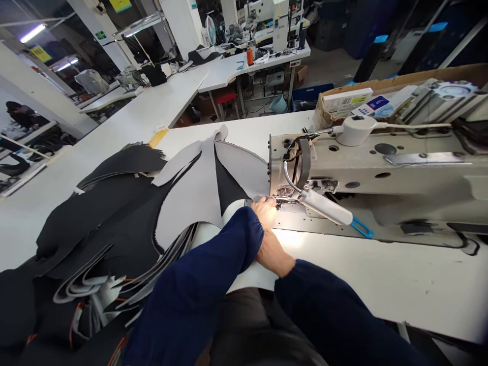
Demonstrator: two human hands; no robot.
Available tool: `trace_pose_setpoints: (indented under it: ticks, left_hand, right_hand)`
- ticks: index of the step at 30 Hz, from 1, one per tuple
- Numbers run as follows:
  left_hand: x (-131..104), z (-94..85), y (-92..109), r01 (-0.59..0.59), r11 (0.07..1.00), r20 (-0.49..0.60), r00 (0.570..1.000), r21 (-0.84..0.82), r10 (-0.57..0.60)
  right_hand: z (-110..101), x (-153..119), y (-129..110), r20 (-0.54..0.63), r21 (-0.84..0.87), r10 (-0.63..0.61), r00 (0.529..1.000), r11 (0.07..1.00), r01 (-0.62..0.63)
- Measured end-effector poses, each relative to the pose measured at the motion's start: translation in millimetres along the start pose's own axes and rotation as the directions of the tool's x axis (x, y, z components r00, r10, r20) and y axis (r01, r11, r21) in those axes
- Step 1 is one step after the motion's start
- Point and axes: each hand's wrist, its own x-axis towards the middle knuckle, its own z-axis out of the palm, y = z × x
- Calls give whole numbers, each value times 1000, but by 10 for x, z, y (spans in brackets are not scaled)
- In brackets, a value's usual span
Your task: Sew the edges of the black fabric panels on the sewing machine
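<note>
My left hand (266,210) is at the needle area of a sewing machine (320,162), its fingers bent and closed on the near edge of a grey fabric piece (242,161). That piece has a black underside and spreads left from the machine in joined, curved panels. My right hand (275,255) lies just below, crossing behind my left wrist; its fingers are hidden by the left hand and sleeve. A lit lamp with a white body (328,207) and blue end hangs over the machine bed, by the needle.
Stacked black fabric pieces (114,208) cover the table's left side, with more layered ones at the lower left. Behind the machine stands a cardboard box (324,109) of small boxes and parts. Further back are other worktables (263,63) with machines, and a person (21,116) far left.
</note>
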Motion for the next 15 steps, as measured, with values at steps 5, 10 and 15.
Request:
trace_pose_setpoints:
  ticks: [5, 10, 15]
  left_hand:
    - [96, 151, -35, 3, 1000, -48, 999, -6, -4]
    - [172, 212, -78, -4, 1000, -12, 1000, -28, 4]
    - [186, 242, -101, -11, 999, -28, 1000, -43, 9]
  right_hand:
    - [-280, -333, 48, -53, 122, -33, 998, 992, 39]
    - [-341, -333, 99, -127, 266, -29, 991, 962, 62]
    - [-324, -331, 114, -97, 302, -31, 995, 951, 59]
